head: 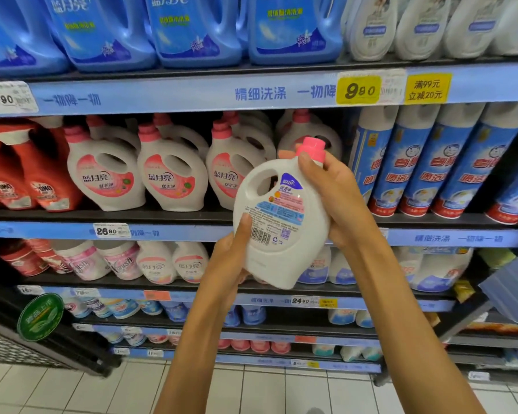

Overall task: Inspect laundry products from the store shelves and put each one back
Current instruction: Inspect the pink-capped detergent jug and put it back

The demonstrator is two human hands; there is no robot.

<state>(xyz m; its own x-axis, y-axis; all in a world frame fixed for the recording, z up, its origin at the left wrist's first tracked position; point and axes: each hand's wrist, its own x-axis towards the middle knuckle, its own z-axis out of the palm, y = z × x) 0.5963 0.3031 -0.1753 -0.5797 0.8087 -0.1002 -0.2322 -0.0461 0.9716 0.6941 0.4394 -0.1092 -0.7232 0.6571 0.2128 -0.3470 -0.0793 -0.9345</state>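
White plastic handled jug (277, 234), pink cap (311, 148), both hands (231, 258) gripping

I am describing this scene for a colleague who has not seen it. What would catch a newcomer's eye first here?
First, the white detergent bottle with a pink cap, held tilted in the middle of the view with its back label and barcode facing the camera. The left hand supports its lower part, and the right hand grips its upper side. Behind, matching pink-capped bottles fill the middle shelf, under a yellow price tag.
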